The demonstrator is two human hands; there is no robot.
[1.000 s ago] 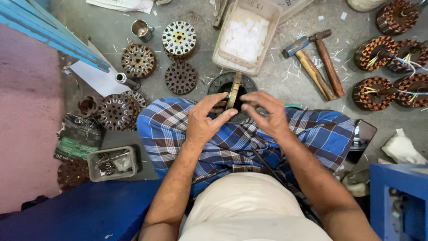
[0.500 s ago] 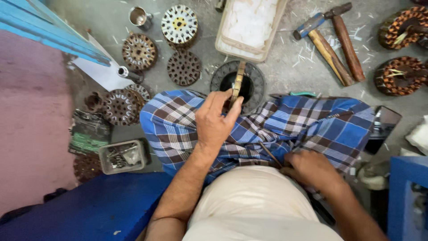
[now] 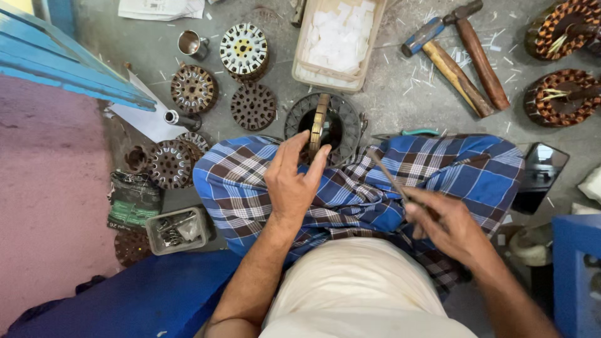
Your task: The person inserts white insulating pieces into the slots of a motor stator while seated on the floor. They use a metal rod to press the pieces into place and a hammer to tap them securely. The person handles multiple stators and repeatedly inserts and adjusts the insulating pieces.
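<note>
Looking down from the head cam, the person sits on a grey concrete floor (image 3: 388, 106) with a blue checked cloth (image 3: 375, 181) over the knees. Left hand (image 3: 294, 181) has its fingers pinching the lower end of a flat brownish wooden wedge tool (image 3: 319, 125), which stands in the centre hole of a dark round slotted stator ring (image 3: 350, 122) lying on the floor just beyond the knees. Right hand (image 3: 447, 225) is curled shut around a thin grey metal rod (image 3: 388, 175) that angles up and to the left over the cloth, apart from the ring. Past the ring sits a pale rectangular plastic tray of white paper slips (image 3: 335, 40), with two wooden-handled hammers (image 3: 463, 59) lying crossed off to the right and copper-wound stators (image 3: 560, 97) beyond those. Rusty slotted rotor discs (image 3: 194, 87) are scattered on the left, near a small steel cup (image 3: 190, 44), and a small grey box of metal bits (image 3: 175, 228) sits by the left knee.
</note>
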